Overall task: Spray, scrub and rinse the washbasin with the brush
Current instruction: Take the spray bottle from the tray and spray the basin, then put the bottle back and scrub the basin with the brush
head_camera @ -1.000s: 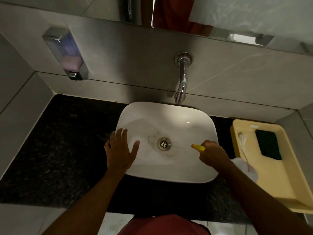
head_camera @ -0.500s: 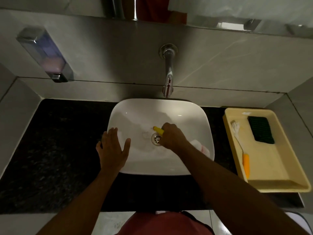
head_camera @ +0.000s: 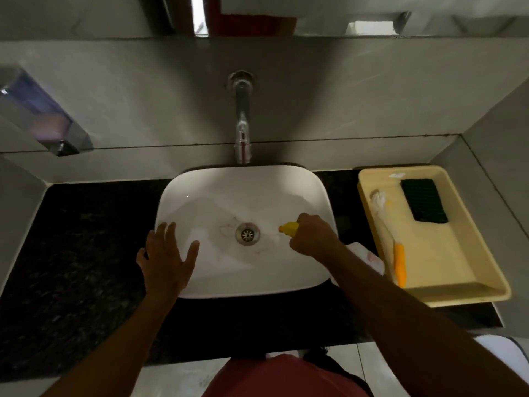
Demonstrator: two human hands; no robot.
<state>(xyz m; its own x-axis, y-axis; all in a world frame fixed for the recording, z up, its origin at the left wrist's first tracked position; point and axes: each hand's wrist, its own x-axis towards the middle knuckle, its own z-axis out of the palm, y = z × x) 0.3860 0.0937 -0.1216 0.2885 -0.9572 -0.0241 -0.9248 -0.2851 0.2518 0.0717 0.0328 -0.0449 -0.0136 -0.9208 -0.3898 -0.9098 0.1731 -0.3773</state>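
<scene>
Still spraying: my right hand (head_camera: 313,237) fingers wrap the yellow-nozzled white spray bottle (head_camera: 289,227) over the stained white ceramic washbasin (head_camera: 200,285); left hand (head_camera: 164,260) spread flat on its rim; scrubbing, rinsing remain.

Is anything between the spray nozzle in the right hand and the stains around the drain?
Nothing visible. The right hand holds the spray bottle with its yellow nozzle over the washbasin, aimed toward the drain. The left hand rests on the near-left rim, clear of that line. The brush lies in the tray.
</scene>
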